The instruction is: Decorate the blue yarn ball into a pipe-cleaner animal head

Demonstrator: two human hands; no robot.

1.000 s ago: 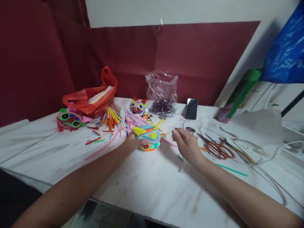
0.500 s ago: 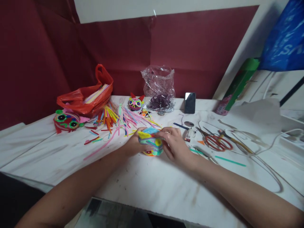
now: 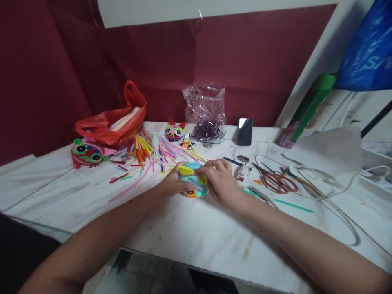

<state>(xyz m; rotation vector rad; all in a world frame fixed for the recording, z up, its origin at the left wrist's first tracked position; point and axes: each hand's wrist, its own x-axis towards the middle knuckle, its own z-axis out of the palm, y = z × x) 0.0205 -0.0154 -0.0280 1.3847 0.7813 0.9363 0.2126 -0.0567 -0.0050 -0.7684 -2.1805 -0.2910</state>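
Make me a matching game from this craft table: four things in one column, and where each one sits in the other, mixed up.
Things:
1. paper mask
2. scissors
3. red bag
4. phone

Places:
A. leaning upright at the wall, right of the clear bag
B. flat on the table, right of the right hand
C. held between the left hand and the right hand
D. at the back left, with coloured strips spilling from it

Pairs: 1-C, 2-B, 3-D, 4-A
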